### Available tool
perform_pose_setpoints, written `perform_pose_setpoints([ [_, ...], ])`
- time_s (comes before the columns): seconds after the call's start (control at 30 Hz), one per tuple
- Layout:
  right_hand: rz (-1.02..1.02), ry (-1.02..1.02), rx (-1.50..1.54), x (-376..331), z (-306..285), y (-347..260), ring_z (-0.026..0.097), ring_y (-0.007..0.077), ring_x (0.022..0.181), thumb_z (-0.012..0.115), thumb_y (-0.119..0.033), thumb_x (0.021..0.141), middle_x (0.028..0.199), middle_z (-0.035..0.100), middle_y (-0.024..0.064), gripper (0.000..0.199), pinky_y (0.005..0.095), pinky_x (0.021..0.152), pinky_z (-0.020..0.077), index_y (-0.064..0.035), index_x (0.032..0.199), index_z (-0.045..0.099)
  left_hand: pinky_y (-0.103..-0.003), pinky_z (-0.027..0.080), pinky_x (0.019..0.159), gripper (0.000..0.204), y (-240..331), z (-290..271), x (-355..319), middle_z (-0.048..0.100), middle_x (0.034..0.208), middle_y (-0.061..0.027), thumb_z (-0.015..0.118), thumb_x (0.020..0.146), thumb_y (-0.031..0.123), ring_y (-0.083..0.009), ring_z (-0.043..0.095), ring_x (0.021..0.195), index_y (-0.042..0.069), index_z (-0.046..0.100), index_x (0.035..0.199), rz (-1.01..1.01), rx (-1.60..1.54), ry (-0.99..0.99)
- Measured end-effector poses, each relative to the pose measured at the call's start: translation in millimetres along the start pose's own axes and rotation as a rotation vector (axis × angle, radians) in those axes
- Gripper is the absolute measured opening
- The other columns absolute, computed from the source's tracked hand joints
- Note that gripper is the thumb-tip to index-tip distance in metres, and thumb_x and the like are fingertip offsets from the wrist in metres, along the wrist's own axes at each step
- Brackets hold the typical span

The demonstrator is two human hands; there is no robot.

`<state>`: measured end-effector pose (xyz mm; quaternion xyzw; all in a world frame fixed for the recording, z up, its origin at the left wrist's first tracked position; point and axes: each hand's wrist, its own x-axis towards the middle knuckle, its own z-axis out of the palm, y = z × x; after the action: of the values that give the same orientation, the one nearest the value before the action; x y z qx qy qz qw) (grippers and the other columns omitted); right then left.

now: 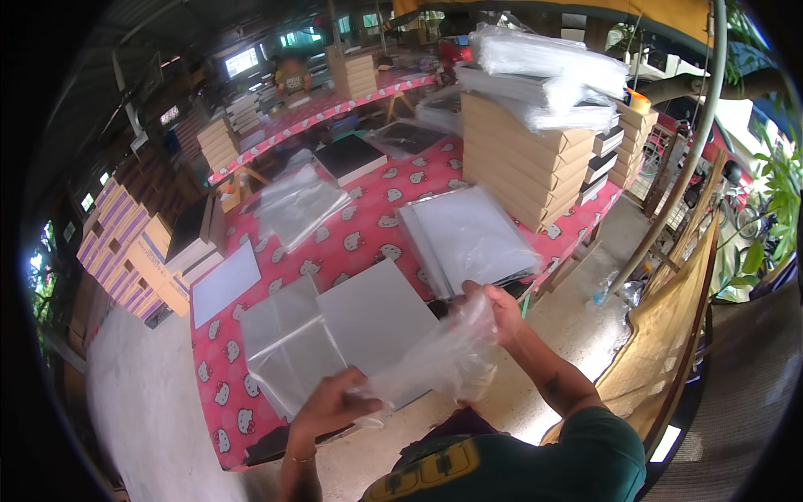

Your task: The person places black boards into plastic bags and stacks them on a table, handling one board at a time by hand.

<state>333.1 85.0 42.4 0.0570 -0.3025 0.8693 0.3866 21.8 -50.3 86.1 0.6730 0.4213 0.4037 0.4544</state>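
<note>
One blurred plastic sleeve (443,356) slants, seemingly lengthwise, near-left to far-right.

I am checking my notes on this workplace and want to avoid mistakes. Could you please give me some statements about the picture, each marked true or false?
1. The left hand and the right hand both hold clear plastic. True.
2. The tablecloth is plain green. False: the tablecloth is pink with white cat figures.
3. Plastic bags are piled on top of the tall stack of brown packages. True.
4. The pale grey sheet stands upright. False: the pale grey sheet lies flat on the table.
5. Another person is visible in the background. True.
</note>
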Motion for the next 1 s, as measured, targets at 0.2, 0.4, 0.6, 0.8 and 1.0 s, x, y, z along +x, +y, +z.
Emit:
perform_pose_setpoints([
  [0.2, 0.609, -0.583, -1.370, -0.2, 13.7, 16.9, 0.055, 0.0152, 0.083, 0.059, -0.037, 0.090, 0.087, 0.052, 0.0041, 0.031, 0.0308, 0.070, 0.0489, -0.0055, 0.093, 0.058, -0.021, 0.036, 0.052, 0.026, 7.0, 1.4, -5.7, 0.054, 0.064, 0.0027, 0.062, 0.092, 0.023, -0.0030, 0.044, 0.057, 0.006, 0.054, 0.074, 0.027, -0.280, 0.275],
  [0.4, 0.233, 0.096, -0.849, -4.5, 4.8, 8.8, 0.056, 0.0128, 0.080, 0.053, -0.039, 0.095, 0.093, 0.055, 0.0015, 0.034, 0.0287, 0.063, 0.0493, -0.0059, 0.095, 0.061, -0.022, 0.036, 0.051, 0.027, 11.3, 11.6, -5.7, 0.053, 0.067, 0.0041, 0.064, 0.091, 0.024, -0.0038, 0.046, 0.057, 0.007, 0.050, 0.075, -0.192, -0.790, 0.189],
  [0.6, 0.572, -0.256, -0.825, -12.5, 8.9, 25.3, 0.060, 0.0131, 0.087, 0.056, -0.039, 0.094, 0.090, 0.062, 0.0027, 0.035, 0.0301, 0.070, 0.0500, -0.0053, 0.100, 0.063, -0.022, 0.043, 0.054, 0.031, 12.4, -13.6, -10.8, 0.062, 0.076, -0.0014, 0.069, 0.086, 0.019, -0.0084, 0.058, 0.068, 0.006, 0.050, 0.107, 0.195, -0.384, 0.275],
  [0.8, 0.042, 0.007, -0.144, -18.1, -10.9, 19.9, 0.062, 0.0149, 0.074, 0.064, -0.026, 0.089, 0.089, 0.065, 0.0043, 0.022, 0.0304, 0.070, 0.0514, -0.0039, 0.091, 0.066, -0.024, 0.047, 0.060, 0.043, -9.9, -9.5, -12.3, 0.064, 0.084, -0.0046, 0.067, 0.087, 0.023, -0.0111, 0.059, 0.077, 0.006, 0.052, 0.124, -0.096, -0.381, 0.094],
  [1.0, 0.477, -0.303, -0.531, -13.7, 15.4, 14.9, 0.061, 0.0164, 0.079, 0.058, -0.028, 0.093, 0.088, 0.063, 0.0049, 0.025, 0.0331, 0.076, 0.0505, -0.0046, 0.097, 0.064, -0.031, 0.050, 0.068, 0.029, -11.2, -9.5, -6.8, 0.064, 0.088, -0.0063, 0.064, 0.090, 0.031, -0.0111, 0.059, 0.074, 0.004, 0.063, 0.104, 0.050, -0.314, 0.155],
])
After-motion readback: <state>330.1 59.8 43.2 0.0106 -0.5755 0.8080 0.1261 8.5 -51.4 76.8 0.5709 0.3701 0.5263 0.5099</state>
